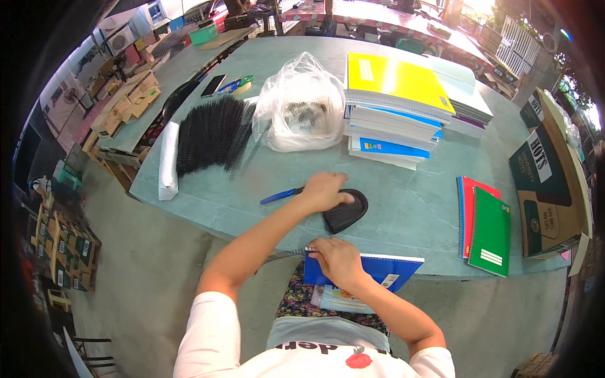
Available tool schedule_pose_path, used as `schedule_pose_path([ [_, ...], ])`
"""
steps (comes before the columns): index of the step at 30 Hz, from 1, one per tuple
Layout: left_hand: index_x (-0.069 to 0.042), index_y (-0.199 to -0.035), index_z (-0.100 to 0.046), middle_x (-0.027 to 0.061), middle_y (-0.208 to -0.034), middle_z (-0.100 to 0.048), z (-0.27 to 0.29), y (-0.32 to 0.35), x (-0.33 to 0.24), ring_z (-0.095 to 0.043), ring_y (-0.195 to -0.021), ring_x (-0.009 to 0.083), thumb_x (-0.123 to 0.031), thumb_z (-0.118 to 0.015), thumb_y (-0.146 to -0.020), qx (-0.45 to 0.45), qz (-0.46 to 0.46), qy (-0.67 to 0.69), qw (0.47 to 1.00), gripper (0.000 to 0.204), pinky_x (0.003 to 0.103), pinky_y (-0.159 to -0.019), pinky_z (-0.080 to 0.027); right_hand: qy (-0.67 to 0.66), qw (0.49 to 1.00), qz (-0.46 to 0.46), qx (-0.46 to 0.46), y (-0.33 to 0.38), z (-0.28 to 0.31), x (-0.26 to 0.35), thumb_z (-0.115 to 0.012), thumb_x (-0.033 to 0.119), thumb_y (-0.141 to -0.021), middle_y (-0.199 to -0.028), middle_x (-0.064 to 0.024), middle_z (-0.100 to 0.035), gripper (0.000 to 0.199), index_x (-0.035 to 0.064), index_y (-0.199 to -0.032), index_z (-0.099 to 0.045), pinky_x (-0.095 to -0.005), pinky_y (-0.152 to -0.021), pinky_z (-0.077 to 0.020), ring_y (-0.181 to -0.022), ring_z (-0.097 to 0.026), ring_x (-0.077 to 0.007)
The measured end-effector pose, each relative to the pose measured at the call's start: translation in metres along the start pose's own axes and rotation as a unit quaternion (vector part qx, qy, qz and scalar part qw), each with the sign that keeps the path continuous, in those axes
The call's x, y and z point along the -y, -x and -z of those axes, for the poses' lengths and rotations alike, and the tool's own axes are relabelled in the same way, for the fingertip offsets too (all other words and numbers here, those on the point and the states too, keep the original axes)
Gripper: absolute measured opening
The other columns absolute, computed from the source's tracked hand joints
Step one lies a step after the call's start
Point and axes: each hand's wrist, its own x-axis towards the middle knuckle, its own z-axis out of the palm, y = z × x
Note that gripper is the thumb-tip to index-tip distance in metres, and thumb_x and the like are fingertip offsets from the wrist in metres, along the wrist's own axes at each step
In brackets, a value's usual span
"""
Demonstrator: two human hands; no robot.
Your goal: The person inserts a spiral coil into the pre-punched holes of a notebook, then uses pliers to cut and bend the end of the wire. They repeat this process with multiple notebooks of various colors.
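My left hand reaches over the table, thumb and forefinger apart, the thumb touching a black half-oval pad. A blue-handled tool lies by its wrist, its head hidden beneath the hand. Closer to me, my right hand grips a blue notebook by its upper edge, where a row of holes runs. From the notebook's left corner, near my right fingertips, a dark wire coil trails off to the left. More notebooks with light-blue covers rest on my lap under the blue one.
Black coils lie heaped beside a white roll and a clear bag of coils. Stacked notebooks stand behind. Green and red notebooks lie at right, by a carton. A phone lies far left.
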Motion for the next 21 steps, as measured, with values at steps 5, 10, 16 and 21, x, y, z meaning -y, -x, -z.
schedule_pose_path([
  [5, -0.003, -0.121, -0.051, 0.0158, -0.107, -0.059, 0.029, 0.022, -0.037, -0.058, -0.098, 0.0302, -0.017, -0.069, -0.075, -0.074, -0.03, 0.031, 0.996, 0.051, 0.039, -0.086, -0.046, -0.039, 0.999, 0.018, -0.028, 0.001, -0.002, -0.001, -0.06, 0.018, -0.082, -0.075, -0.0094, -0.062, 0.021, 0.0094, -0.101, -0.057, -0.0416, -0.063, -0.0464, -0.071, -0.06, -0.0304],
  [10, -0.01, -0.109, -0.057, 0.0164, -0.1, -0.06, 0.075, 0.147, -0.062, -0.06, -0.092, 0.0295, -0.008, -0.069, -0.072, -0.342, 0.012, 0.393, 0.854, 0.038, 0.037, -0.081, -0.048, -0.065, 0.993, -0.073, -0.067, 0.002, 0.013, 0.003, -0.061, 0.02, -0.082, -0.077, -0.009, -0.063, 0.022, 0.0096, -0.101, -0.058, -0.0429, -0.065, -0.0472, -0.074, -0.06, -0.0318],
  [16, -0.012, -0.109, -0.061, 0.01, -0.094, -0.058, -0.002, 0.186, -0.037, -0.059, -0.083, 0.0265, -0.004, -0.071, -0.069, -0.303, -0.021, 0.058, 0.951, 0.042, 0.036, -0.068, -0.049, 0.047, 0.995, -0.088, -0.022, 0.031, 0.038, -0.024, -0.068, 0.017, -0.073, -0.078, -0.0065, -0.064, 0.019, 0.0093, -0.09, -0.062, -0.0384, -0.065, -0.0441, -0.075, -0.06, -0.0257],
  [21, -0.016, -0.113, -0.061, 0.0081, -0.09, -0.058, -0.007, 0.186, -0.033, -0.057, -0.078, 0.026, -0.003, -0.071, -0.068, -0.279, -0.038, -0.005, 0.96, 0.048, 0.036, -0.063, -0.048, 0.092, 0.993, -0.05, -0.062, 0.037, 0.03, -0.028, -0.069, 0.016, -0.069, -0.072, -0.0037, -0.063, 0.014, 0.0115, -0.081, -0.064, -0.0349, -0.061, -0.0397, -0.07, -0.061, -0.0212],
])
